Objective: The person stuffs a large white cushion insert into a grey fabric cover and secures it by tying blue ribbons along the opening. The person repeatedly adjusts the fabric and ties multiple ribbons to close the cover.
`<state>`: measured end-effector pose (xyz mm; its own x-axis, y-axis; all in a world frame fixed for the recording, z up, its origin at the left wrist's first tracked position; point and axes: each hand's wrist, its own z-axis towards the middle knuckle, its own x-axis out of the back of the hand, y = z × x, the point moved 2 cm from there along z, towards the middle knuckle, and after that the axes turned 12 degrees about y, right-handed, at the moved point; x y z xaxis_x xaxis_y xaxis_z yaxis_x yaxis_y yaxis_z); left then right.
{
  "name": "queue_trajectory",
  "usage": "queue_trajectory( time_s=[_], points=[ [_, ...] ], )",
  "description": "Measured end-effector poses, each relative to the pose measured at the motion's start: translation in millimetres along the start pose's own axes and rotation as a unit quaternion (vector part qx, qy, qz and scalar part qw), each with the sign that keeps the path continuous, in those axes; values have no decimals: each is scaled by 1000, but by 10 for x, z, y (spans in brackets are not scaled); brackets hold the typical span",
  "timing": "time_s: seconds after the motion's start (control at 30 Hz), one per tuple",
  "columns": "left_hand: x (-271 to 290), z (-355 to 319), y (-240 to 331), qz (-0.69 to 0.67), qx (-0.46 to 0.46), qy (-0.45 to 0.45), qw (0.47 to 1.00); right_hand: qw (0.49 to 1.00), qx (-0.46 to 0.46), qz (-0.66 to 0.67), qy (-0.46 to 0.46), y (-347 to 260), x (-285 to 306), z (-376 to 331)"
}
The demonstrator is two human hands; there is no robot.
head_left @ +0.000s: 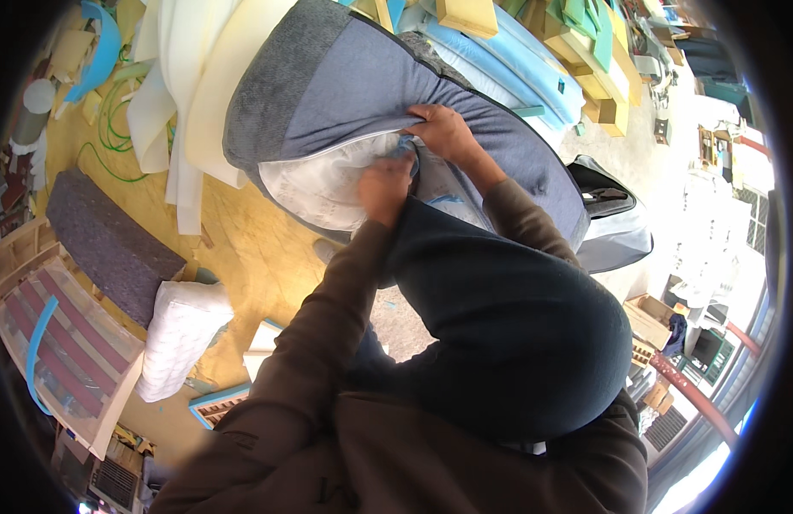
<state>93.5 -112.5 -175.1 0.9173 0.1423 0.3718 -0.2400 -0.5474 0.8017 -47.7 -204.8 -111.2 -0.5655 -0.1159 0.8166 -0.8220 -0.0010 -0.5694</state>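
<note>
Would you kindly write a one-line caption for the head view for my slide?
Both hands work at the open seam of a grey cushion cover: left hand on the white filling, right hand gripping the fabric edge.

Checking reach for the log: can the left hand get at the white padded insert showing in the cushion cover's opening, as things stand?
Probably yes. The left hand is already at the opening of the grey cushion cover, right against the white padded insert. Nothing lies between them; the right hand grips the cover fabric just beside it.
</note>
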Motion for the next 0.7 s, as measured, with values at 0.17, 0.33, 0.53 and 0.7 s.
queue_trajectory(
  time_s=[0.17,0.33,0.53,0.7],
  points=[
    [-178,60,-88,-189,148,-47,970,1000,1,13,3,12,-23,-16],
    [-200,52,-187,-174,134,-87,972,1000,6,-6,-4,-4,-17,-25],
    [-21,63,-176,-44,49,-96,993,1000,-6,7,4,-36,-3,-33],
    [145,36,-4,-3,-144,76,987,1000,-11,14,0,10,-30,-13]
  ],
)
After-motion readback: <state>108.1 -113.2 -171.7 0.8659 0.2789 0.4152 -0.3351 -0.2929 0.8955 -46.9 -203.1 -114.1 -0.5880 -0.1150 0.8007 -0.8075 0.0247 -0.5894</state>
